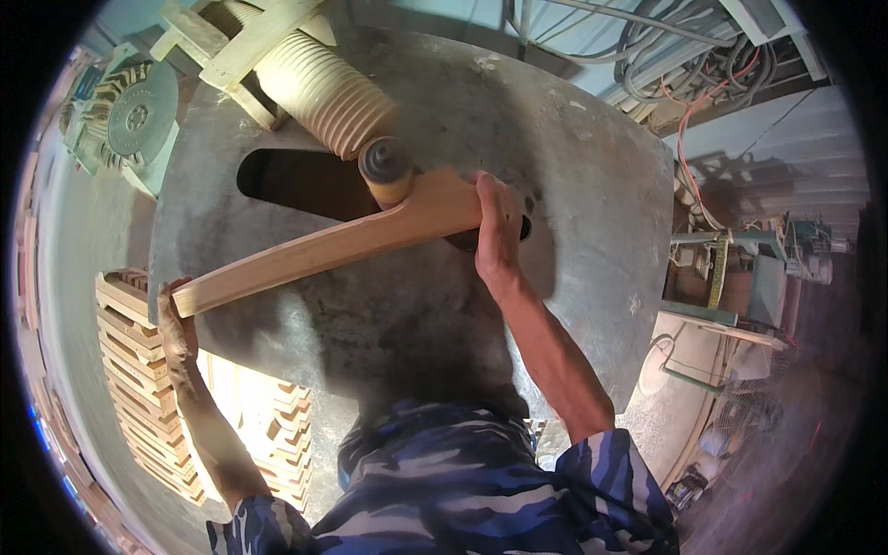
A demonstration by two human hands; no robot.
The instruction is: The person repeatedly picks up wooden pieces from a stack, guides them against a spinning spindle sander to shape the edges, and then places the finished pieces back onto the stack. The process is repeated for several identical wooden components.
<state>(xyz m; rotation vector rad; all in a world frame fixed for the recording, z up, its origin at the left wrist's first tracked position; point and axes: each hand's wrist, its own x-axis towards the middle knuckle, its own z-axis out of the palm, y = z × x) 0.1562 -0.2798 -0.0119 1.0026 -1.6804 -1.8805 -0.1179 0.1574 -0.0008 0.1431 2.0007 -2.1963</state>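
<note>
A long, slightly curved wooden piece [314, 254] spans the space between my two hands over a grey metal table. My left hand [176, 324] is closed around its narrow left end. At the broader right end, my right hand [497, 222] grips the wood with the thumb on top. The inner curve of that broad end touches an upright sanding spindle [385, 171] with a dark top and a yellowish lower part. Behind the spindle, a ribbed, pale flexible hose [324, 92] runs up to the left. The underside of the wood is hidden.
The metal table [592, 185] has a dark elongated slot [296, 180] left of the spindle. Stacked wooden pieces [143, 370] stand at the lower left. A machine with a round disc [143, 109] is at the far left. Cables [684, 65] hang at the upper right.
</note>
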